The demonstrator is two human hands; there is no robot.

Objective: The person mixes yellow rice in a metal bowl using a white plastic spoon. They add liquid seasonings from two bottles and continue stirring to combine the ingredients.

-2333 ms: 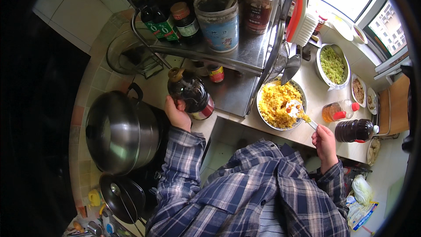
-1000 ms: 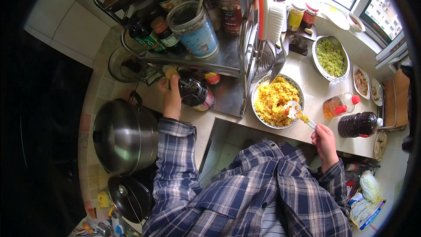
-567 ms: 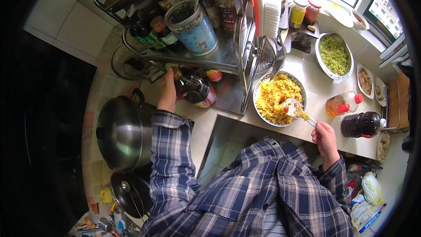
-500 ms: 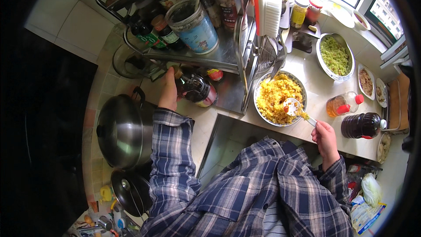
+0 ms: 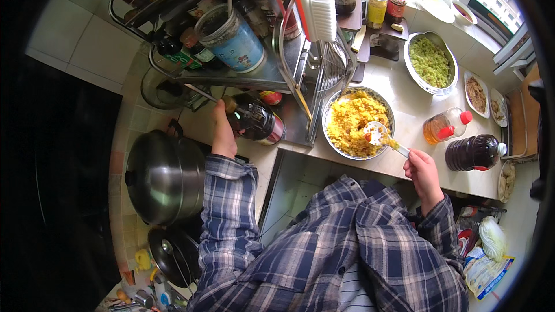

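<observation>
My left hand (image 5: pixel 224 133) reaches under the metal shelf rack, its fingers closed around what looks like the brown end of a long-handled metal utensil (image 5: pixel 200 92); the utensil's head is hidden. Right beside these fingers, a dark bottle (image 5: pixel 254 118) lies or leans on the counter. My right hand (image 5: pixel 423 174) grips a spoon (image 5: pixel 399 149) by its pale handle. The spoon's bowl, with white and reddish bits in it, is over a round patterned bowl (image 5: pixel 328 134) full of crumbly yellow food (image 5: pixel 354 120).
A white oval dish (image 5: pixel 455 78) of chopped green food stands at the back right. An amber bottle (image 5: pixel 442 128) and a large dark bottle (image 5: pixel 471 153) are right of the bowl. A big lidded pot (image 5: pixel 159 179) sits on the left. The rack (image 5: pixel 289 84) carries a blue tub (image 5: pixel 234 43).
The whole view has shifted slightly. The metal rod by my left hand now shows more clearly, slanting up to the left. My right hand keeps the spoon over the yellow food.
</observation>
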